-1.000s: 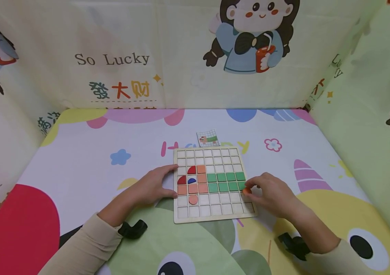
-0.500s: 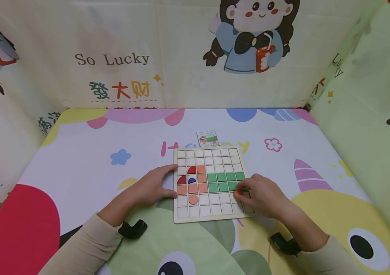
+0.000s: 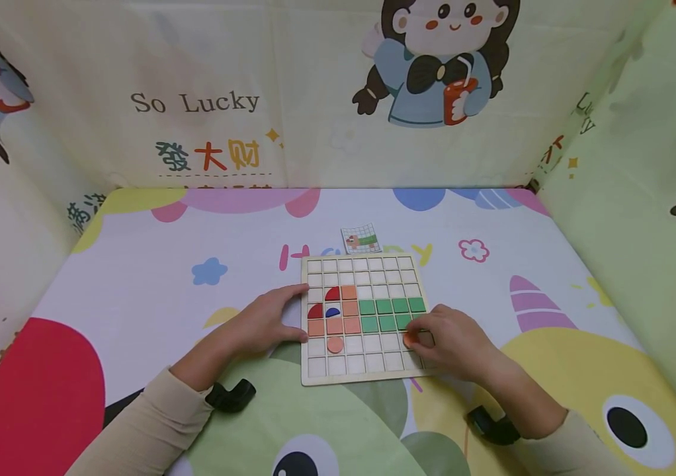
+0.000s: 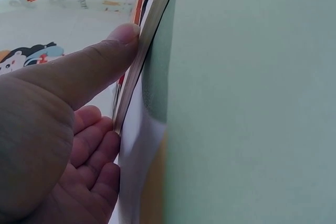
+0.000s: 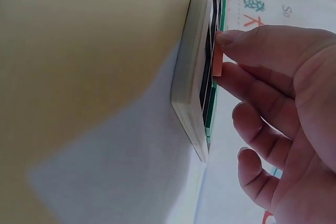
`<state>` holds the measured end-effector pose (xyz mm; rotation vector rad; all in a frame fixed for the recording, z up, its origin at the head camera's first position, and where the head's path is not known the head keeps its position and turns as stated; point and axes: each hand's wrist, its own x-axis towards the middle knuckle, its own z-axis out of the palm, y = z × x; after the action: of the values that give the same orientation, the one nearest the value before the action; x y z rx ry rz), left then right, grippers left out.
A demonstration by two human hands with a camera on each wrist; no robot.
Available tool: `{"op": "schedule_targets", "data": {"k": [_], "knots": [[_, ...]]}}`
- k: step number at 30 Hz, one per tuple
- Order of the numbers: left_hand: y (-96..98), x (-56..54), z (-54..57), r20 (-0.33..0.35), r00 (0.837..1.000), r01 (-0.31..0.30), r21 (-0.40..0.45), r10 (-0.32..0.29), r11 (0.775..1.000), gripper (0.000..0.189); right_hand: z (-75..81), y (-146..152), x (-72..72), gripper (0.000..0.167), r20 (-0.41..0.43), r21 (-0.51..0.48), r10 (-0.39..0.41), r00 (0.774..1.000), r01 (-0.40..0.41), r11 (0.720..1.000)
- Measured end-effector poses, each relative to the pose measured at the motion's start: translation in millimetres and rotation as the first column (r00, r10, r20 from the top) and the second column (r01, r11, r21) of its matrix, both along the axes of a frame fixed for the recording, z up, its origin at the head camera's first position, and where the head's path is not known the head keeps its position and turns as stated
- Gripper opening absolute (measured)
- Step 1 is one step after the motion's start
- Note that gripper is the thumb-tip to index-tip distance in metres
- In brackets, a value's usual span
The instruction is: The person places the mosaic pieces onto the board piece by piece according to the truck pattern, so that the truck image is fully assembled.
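Note:
A pale wooden grid board (image 3: 356, 363) lies on the table with square cells. Set into it are green square tiles (image 3: 384, 307), orange square tiles (image 3: 351, 325), red quarter-shaped tiles (image 3: 315, 311), a blue-and-white tile (image 3: 332, 313) and an orange round tile (image 3: 335, 345). My left hand (image 3: 263, 322) touches the board's left edge, thumb and fingertips against its side. Over the board's right part, below the green rows, my right hand (image 3: 457, 340) pinches another orange round tile (image 5: 218, 59) between thumb and forefinger, right at the board's surface. The fingers partly hide this tile in the head view.
A small picture card (image 3: 360, 239) with a gridded animal pattern lies just behind the board. The table wears a colourful printed cloth (image 3: 243, 225). Printed fabric walls (image 3: 314, 79) stand at the back and both sides.
My right hand has moved left from the board's right edge with the orange round tile, then settled slightly lower over a cell. The left hand and the board have stayed in place.

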<state>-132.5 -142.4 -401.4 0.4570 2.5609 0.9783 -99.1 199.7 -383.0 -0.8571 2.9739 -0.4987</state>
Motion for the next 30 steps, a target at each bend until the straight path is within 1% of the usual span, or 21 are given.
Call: {"op": "schedule_targets", "data": {"k": [5,12,14,23,30], "knots": [[-0.2,-0.4,0.0,-0.001,1.0,0.008,0.004,-0.008,1.0,0.088,0.1,0.1,1.1,0.006,-0.015,0.005,0.017,1.0,-0.017,1.0],[-0.4,-0.9,0.0,-0.015,1.0,0.021,0.018,-0.021,1.0,0.087,-0.7,-1.2,1.8,0.01,-0.042,0.022,0.037,0.998,-0.036,0.999],[-0.1,-0.9,-0.4,-0.009,1.0,0.02,0.02,-0.02,1.0,0.088,-1.0,-1.8,1.9,0.01,-0.045,0.027,0.04,0.998,-0.039,0.999],[0.0,-0.9,-2.1,0.003,1.0,0.013,0.009,-0.013,1.0,0.088,-2.2,-3.5,2.6,0.011,-0.046,0.027,0.035,0.998,-0.034,0.999],[0.8,-0.6,-0.2,0.004,1.0,0.004,-0.001,-0.004,1.0,0.09,-0.8,-4.4,1.8,0.012,-0.046,0.035,0.026,0.999,-0.024,0.999]]}}
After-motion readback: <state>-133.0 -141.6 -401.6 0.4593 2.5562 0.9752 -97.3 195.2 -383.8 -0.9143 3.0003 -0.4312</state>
